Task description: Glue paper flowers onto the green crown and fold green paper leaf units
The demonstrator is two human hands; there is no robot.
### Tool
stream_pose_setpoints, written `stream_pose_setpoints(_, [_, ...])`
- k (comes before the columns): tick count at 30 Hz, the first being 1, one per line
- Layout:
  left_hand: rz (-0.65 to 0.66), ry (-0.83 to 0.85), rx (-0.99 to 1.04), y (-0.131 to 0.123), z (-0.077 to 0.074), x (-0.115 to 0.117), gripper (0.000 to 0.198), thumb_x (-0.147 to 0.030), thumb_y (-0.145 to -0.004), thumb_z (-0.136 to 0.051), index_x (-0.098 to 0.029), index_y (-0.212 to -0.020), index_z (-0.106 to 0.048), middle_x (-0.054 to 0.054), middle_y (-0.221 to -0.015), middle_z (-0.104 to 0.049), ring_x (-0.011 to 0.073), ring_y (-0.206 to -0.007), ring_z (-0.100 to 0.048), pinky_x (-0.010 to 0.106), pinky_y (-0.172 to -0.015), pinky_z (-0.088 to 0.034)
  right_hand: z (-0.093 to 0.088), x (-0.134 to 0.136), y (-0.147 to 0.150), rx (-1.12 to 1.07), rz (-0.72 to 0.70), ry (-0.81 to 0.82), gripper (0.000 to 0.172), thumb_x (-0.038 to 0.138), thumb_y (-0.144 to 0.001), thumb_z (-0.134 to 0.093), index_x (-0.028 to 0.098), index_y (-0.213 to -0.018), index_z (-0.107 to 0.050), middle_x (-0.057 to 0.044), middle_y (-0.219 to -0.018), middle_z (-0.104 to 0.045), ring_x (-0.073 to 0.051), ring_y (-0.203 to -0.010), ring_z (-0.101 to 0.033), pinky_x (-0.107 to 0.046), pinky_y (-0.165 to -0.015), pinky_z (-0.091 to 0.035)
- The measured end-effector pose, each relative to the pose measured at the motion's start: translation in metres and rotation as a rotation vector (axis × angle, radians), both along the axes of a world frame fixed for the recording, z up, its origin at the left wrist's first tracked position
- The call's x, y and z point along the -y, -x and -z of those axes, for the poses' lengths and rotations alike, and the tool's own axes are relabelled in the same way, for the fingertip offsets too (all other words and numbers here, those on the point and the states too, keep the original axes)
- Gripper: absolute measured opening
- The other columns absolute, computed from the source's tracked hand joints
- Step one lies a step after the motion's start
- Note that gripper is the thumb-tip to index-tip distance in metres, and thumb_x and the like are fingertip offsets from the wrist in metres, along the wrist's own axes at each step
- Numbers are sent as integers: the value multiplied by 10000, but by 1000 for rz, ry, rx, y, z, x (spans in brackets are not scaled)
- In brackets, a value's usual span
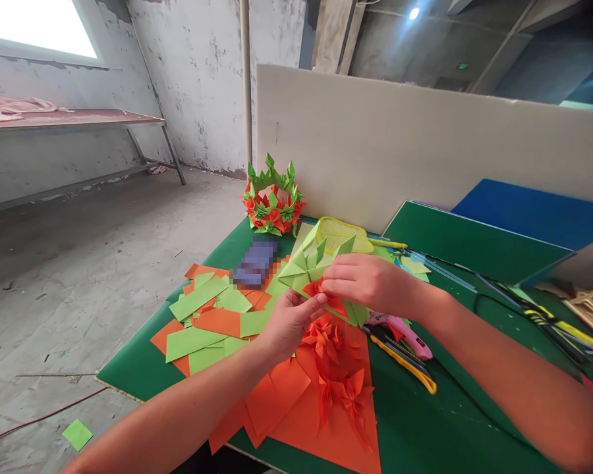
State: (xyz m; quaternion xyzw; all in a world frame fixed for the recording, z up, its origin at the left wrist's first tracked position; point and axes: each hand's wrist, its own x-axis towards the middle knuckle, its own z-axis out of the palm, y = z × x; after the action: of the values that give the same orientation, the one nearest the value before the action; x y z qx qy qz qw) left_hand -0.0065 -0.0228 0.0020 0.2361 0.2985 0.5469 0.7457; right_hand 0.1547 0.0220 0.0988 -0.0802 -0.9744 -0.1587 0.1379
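Both my hands are raised over the table around a light green folded-paper piece (301,268) with pointed leaf tips. My left hand (292,321) pinches its lower edge, thumb on top. The fingers of my right hand (370,282) are closed on an orange paper flower (326,299) pressed against the green piece; part of the flower is hidden behind them. Below my hands, several orange folded flowers (326,339) lie on an orange sheet (346,438). Green paper strips (197,296) and orange ones are scattered to the left.
A finished-looking green and orange paper crown (271,204) stands at the table's back corner. Near it lies a blurred-out dark rectangle (255,263). Right of my hands are a yellow-handled cutter (405,362), a pink glue gun (409,337) with a cable, and a yellow mesh piece (343,235). A pale board (415,145) stands behind.
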Motion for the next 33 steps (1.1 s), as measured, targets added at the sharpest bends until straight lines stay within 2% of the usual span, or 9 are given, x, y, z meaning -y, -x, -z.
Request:
stream_pose_setpoints(6, [9,27,6,1,-3,-1,405,-210,-622,-858,-165,-620,-456,-1,-694,-673,154,-762,-685,323,-816,-509,-1,0,-7,-35,22,106,269,149,-986,-405,138,-901,-659,-74,-810,-683,-164,-752,-557,-309,-693,-479])
stream_pose_setpoints(10, [29,-5,-36,2,-2,-1,335,-247,-631,-852,-160,-645,-529,36,-815,-728,197,-865,-701,348,-845,-505,-12,-4,-21,-189,122,205,229,240,-982,-460,166,-1000,-676,-96,-946,-695,-186,-879,-597,-337,-785,-491])
stream_pose_setpoints(13, [51,-38,-63,3,-1,-1,280,-255,-638,-847,-156,-691,-590,44,-878,-739,198,-877,-701,333,-823,-513,-19,-7,-24,-135,142,176,264,252,-988,-444,180,-965,-697,-97,-943,-688,-191,-878,-588,-351,-801,-472])
stream_pose_setpoints(17, [69,-38,-46,3,-3,1,267,-253,-643,-846,-151,-721,-611,34,-837,-733,175,-828,-703,295,-770,-525,-16,-7,-17,-46,121,102,312,280,-996,-430,182,-902,-711,-88,-919,-682,-191,-884,-567,-346,-797,-441])
stream_pose_setpoints(24, [51,-11,21,3,-5,0,349,-213,-636,-849,-155,-620,-506,20,-757,-713,152,-789,-694,299,-790,-529,-9,-7,-9,-14,111,55,332,232,-998,-423,156,-823,-694,-72,-821,-670,-182,-848,-539,-322,-770,-410])
stream_pose_setpoints(29, [43,5,10,3,-4,-1,308,-194,-643,-843,-150,-695,-543,33,-850,-720,139,-810,-676,313,-817,-521,-8,-7,-7,-11,108,28,314,216,-990,-441,147,-803,-684,-68,-803,-662,-179,-830,-521,-315,-776,-407])
stream_pose_setpoints(33, [25,36,30,4,-5,-2,316,-166,-645,-838,-151,-681,-525,13,-792,-703,125,-792,-672,288,-792,-523,-7,-9,-7,-21,102,19,333,209,-998,-413,156,-802,-677,-65,-784,-657,-176,-820,-518,-311,-759,-404])
